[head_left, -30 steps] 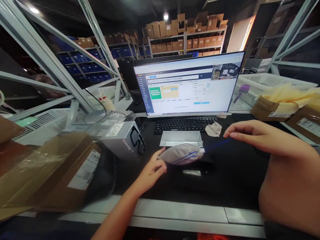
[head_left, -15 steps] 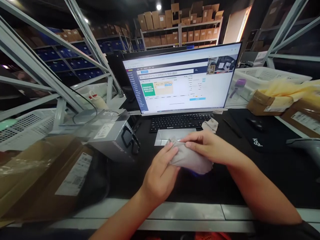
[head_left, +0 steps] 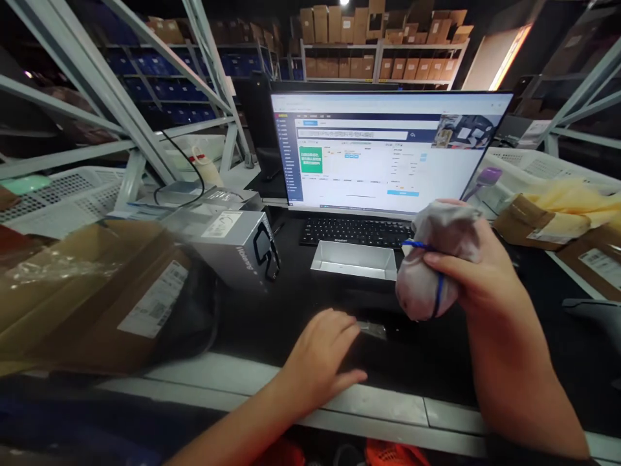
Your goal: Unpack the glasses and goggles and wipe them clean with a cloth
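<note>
My right hand (head_left: 478, 265) holds up a grey cloth pouch (head_left: 422, 285) with a blue cord across it. The pouch bulges, and its contents are hidden. Low over the black desk mat (head_left: 272, 330) is my left hand (head_left: 327, 349), empty, with thumb and fingers apart. Just beyond its fingertips lies a small clear, shiny piece (head_left: 373, 329) that I cannot make out. An open silver box (head_left: 354, 260) sits in front of the keyboard (head_left: 354, 232), left of the pouch.
A monitor (head_left: 363, 162) stands behind the keyboard. To the left are a grey box with a glasses picture (head_left: 237, 249) and a large cardboard carton (head_left: 97, 291). At the right are a carton with yellow material (head_left: 528, 220) and a grey handheld device (head_left: 592, 314).
My right hand has lifted the pouch up and to the right, so its blue cord shows. My left hand has let go of it and dropped towards the mat. The view has shifted.
</note>
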Demonstrator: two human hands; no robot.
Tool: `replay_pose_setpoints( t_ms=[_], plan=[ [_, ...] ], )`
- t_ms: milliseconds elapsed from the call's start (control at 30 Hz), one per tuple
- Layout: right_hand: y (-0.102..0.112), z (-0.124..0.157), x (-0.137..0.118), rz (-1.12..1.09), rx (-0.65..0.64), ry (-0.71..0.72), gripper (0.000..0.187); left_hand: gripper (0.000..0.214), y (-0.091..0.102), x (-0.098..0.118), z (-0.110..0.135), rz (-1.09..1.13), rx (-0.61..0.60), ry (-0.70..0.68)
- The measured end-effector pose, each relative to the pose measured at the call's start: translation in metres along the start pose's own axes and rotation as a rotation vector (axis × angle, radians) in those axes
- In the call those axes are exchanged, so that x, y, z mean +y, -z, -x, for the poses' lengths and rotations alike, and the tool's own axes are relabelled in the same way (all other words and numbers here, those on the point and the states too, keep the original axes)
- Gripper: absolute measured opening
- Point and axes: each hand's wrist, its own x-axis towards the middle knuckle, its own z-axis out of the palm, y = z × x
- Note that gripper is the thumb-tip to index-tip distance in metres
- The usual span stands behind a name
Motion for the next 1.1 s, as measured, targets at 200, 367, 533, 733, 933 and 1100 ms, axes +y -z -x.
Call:
replay_pose_setpoints(
  t_ms=[200, 367, 533, 733, 933, 1100],
  plan=[
    [-0.043, 0.027, -0.008, 0.042, -0.449, 0.024, 0.048, 0.025, -0.017, 0.015, 0.023, -0.082, 0.16, -0.045],
    [-0.075, 0.055, 0.013, 0.664, -0.739, 0.253, 0.047, 0.023, -0.015, 0.02, 0.033, -0.125, 0.258, -0.091],
    [-0.077, 0.059, 0.023, 1.06, -0.955, 0.191, 0.031, 0.023, -0.018, 0.022, 0.034, -0.116, 0.291, -0.061],
    [-0.062, 0.042, 0.026, 0.437, -1.13, 0.131, 0.07, 0.022, -0.019, 0.022, 0.038, -0.204, 0.188, 0.153],
    [-0.022, 0.058, 0.013, 0.453, -0.957, -0.004, 0.042, 0.047, -0.014, 0.021, 0.049, -0.161, 0.109, 0.283],
    [0.003, 0.1, 0.019, 0.737, -0.782, 0.273, 0.074, 0.067, -0.013, 0.024, 0.049, -0.088, 0.034, 0.319]
  ],
)
